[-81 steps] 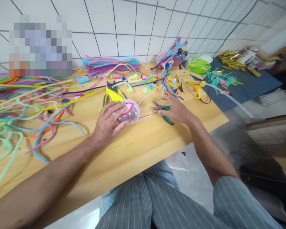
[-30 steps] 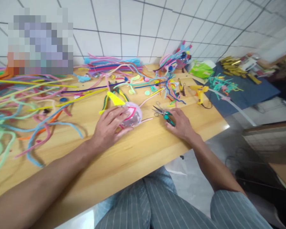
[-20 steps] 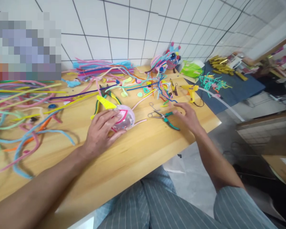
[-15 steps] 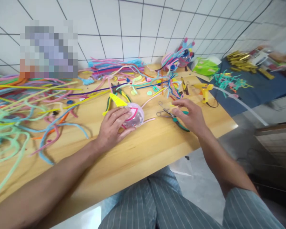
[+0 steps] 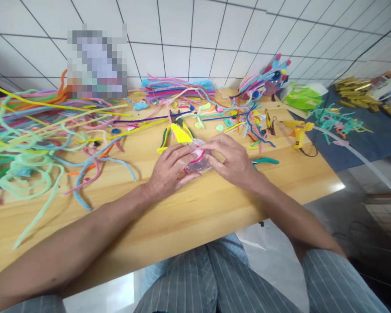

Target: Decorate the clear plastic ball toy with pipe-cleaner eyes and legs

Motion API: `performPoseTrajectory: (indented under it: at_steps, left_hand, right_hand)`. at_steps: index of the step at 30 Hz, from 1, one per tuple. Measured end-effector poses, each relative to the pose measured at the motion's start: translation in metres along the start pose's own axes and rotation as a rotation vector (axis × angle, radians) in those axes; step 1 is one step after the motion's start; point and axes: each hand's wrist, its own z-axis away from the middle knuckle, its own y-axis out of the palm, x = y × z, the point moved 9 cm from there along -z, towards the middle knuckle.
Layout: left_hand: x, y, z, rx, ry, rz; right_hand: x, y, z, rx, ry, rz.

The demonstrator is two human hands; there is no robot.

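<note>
Wooden table (image 5: 189, 213), left hand (image 5: 171, 171) cupping ball (image 5: 200, 165), right hand (image 5: 234, 163) curled opposite

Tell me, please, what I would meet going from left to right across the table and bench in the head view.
Coiled pale green stems → left hand → clear ball → right hand → green-handled pliers, partly hidden → yellow glue gun → heap of turquoise pieces.

Both hands (image 5: 171, 170) (image 5: 233, 162) — on clear ball (image 5: 201, 165)

Wooden table (image 5: 195, 208): is bearing fuzzy stems (image 5: 179, 90), teal-handled tool (image 5: 269, 161), glue gun (image 5: 299, 134)
Blue surface (image 5: 374, 148): is bearing teal strands (image 5: 340, 123)
</note>
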Motion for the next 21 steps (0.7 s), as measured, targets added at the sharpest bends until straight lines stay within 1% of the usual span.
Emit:
performPoseTrajectory:
  at_steps: [5, 7, 8, 9, 10, 11, 12, 14, 15, 16, 17, 18, 19, 20, 21]
  left_hand:
    - [0.000, -0.002, -0.001, -0.018, 0.006, 0.011]
    - [-0.001, -0.004, -0.002, -0.023, 0.008, 0.036]
    - [0.000, -0.004, -0.002, -0.025, 0.008, 0.041]
    - [0.001, -0.004, -0.002, -0.022, 0.002, 0.038]
    - [0.002, -0.005, -0.002, -0.026, -0.007, 0.031]
    - [0.003, -0.006, -0.002, -0.036, -0.014, 0.026]
    - [0.005, -0.006, -0.002, -0.036, -0.022, 0.022]
    - [0.006, -0.006, -0.002, -0.040, -0.031, 0.022]
    - [0.005, -0.005, -0.002, -0.040, -0.030, 0.022]
    - [0.005, -0.005, -0.002, -0.042, -0.027, 0.022]
    - [0.004, -0.005, -0.002, -0.045, -0.024, 0.018]
    - [0.003, -0.005, -0.003, -0.046, -0.019, 0.014]
    - [0.003, -0.004, -0.003, -0.045, -0.014, 0.010]
    - [0.003, -0.004, -0.003, -0.041, -0.013, 0.007]
    - [0.003, -0.003, -0.003, -0.038, -0.014, 0.008]
  right_hand:
    - [0.005, 0.000, 0.000, -0.007, -0.004, 0.015]
    - [-0.001, -0.003, 0.005, -0.002, 0.035, 0.007]
    - [-0.008, -0.008, 0.009, -0.012, 0.066, -0.003]
    - [-0.020, -0.015, 0.016, -0.032, 0.114, -0.013]
    - [-0.037, -0.025, 0.026, -0.066, 0.182, -0.021]
    - [-0.059, -0.038, 0.039, -0.111, 0.270, -0.024]
    - [-0.085, -0.054, 0.056, -0.173, 0.389, -0.022]
    - [-0.141, -0.091, 0.099, -0.339, 0.644, -0.017]
    - [-0.165, -0.111, 0.122, -0.441, 0.751, 0.002]
    - [-0.184, -0.132, 0.144, -0.562, 0.838, 0.042]
    - [-0.196, -0.149, 0.162, -0.672, 0.898, 0.089]
    - [-0.202, -0.161, 0.174, -0.741, 0.925, 0.128]
    - [-0.203, -0.166, 0.178, -0.753, 0.918, 0.153]
    - [-0.198, -0.165, 0.175, -0.727, 0.879, 0.171]
    - [-0.187, -0.161, 0.166, -0.678, 0.814, 0.188]
